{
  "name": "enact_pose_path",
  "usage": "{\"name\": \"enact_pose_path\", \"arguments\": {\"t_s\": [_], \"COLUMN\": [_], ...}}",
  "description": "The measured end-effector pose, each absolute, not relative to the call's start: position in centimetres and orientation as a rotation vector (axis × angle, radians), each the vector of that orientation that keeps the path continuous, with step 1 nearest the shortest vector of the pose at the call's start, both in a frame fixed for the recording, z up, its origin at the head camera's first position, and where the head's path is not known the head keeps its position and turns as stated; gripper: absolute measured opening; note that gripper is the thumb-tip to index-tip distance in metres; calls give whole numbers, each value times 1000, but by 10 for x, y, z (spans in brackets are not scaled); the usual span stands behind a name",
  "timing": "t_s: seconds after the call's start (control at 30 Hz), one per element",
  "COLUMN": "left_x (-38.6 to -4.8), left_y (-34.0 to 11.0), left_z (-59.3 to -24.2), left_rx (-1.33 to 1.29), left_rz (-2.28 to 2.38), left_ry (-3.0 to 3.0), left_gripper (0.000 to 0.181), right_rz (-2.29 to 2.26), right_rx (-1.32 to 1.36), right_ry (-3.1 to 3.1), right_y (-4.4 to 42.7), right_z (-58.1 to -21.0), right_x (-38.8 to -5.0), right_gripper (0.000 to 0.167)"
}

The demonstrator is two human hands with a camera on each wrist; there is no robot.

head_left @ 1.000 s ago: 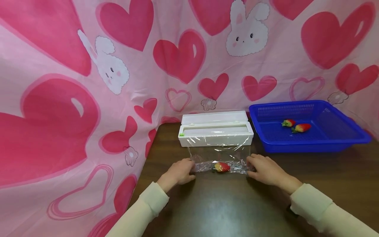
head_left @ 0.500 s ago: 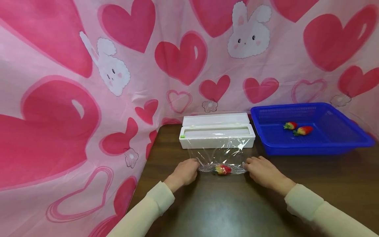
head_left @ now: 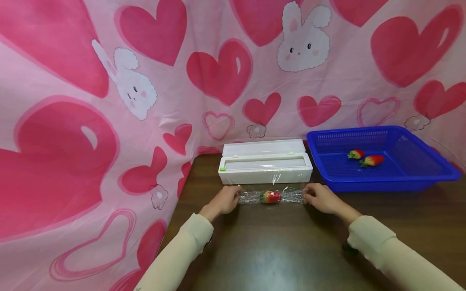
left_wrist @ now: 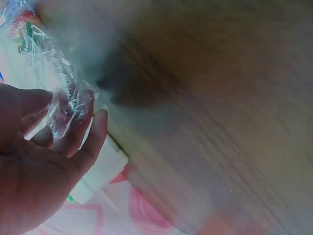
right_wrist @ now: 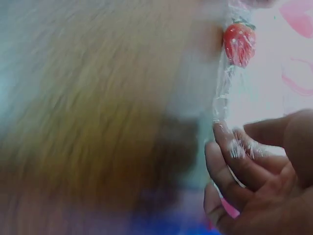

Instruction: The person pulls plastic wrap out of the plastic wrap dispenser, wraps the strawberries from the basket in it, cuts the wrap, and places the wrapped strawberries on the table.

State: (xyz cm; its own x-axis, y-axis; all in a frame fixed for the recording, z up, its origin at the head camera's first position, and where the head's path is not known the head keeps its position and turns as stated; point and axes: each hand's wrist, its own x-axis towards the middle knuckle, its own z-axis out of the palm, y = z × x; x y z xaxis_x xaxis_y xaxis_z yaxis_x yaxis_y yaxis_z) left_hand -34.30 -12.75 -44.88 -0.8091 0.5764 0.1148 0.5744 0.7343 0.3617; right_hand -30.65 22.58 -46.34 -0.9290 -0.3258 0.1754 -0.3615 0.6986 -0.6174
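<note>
The person's two hands are apart, with a strip of clear plastic wrap (head_left: 251,197) stretched between them. The left hand (head_left: 226,199) pinches one end of it between thumb and fingers; the right hand (head_left: 322,198) pinches the other end the same way. A strawberry (head_left: 273,197) lies bundled in the wrap about midway between the hands, its green leaves toward the left hand and its red tip toward the right. On either side of it the wrap is gathered into a crinkled band.

Just beyond the hands stands a long white box (head_left: 265,176), its lid (head_left: 263,148) open on the far side, with a small green piece (head_left: 223,169) at the end on the left hand's side. Clear wrap glints against the box's front. Beyond the right hand and farther out to its side is a blue basket (head_left: 386,184) holding two more strawberries (head_left: 374,160). Under the hands is a dark wooden table (head_left: 269,242).
</note>
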Motion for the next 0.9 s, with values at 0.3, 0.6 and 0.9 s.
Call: {"name": "enact_pose_path", "arguments": {"t_s": [0.3, 0.6, 0.9], "left_x": [-369, -339, -350], "left_y": [-119, -106, -75], "left_z": [-456, -438, -444], "left_rx": [826, 732, 846], "left_rz": [545, 293, 288], "left_ry": [3010, 3201, 2890], "left_gripper": [15, 17, 28], "right_rz": [969, 440, 1004], "right_rx": [327, 319, 678], "right_ry": [-2808, -2785, -2834], "right_y": [212, 193, 170], "right_z": [-474, -456, -460], "right_x": [-331, -300, -329], "right_gripper": [8, 23, 27]}}
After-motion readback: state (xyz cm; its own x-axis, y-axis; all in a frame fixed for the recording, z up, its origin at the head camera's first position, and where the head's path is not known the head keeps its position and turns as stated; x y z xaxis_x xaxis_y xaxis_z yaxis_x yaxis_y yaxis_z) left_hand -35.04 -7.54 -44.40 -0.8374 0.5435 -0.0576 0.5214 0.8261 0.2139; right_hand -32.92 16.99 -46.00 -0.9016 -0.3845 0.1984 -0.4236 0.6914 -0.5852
